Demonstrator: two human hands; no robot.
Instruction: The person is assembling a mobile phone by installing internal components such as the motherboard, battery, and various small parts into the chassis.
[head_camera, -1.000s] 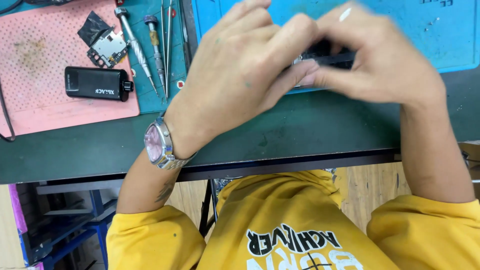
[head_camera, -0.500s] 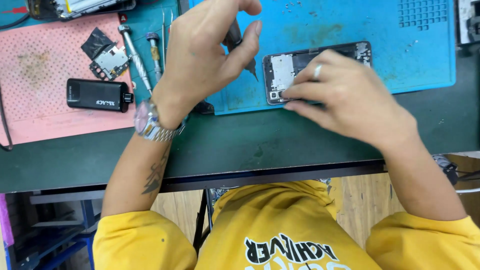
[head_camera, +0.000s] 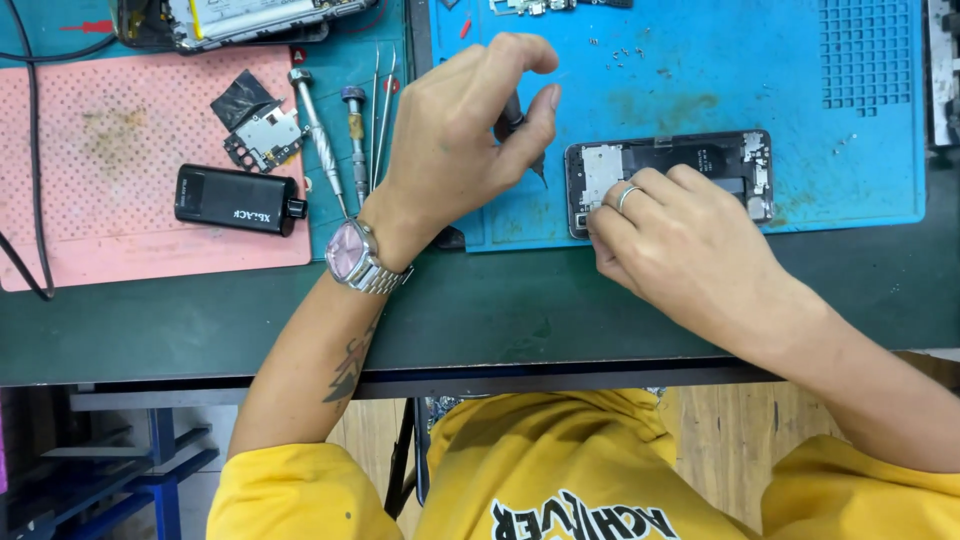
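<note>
pink mat (head_camera: 120, 150) at nine o'clock carries a black box (head_camera: 238, 199), with screwdrivers (head_camera: 335, 135) beside it. left hand (head_camera: 455, 150) pinches a dark tool (head_camera: 520, 135), tip hanging just left of the phone (head_camera: 668, 165). right hand (head_camera: 680, 250) presses fingertips on the opened phone, lying on the blue mat (head_camera: 700, 80) at one o'clock.

One head-worn camera looks almost straight down from above the person's chest, close over the workbench (head_camera: 500, 320). The near edge of the bench runs across the lower middle of the frame, with the far side at the top. No second view exists.
</note>
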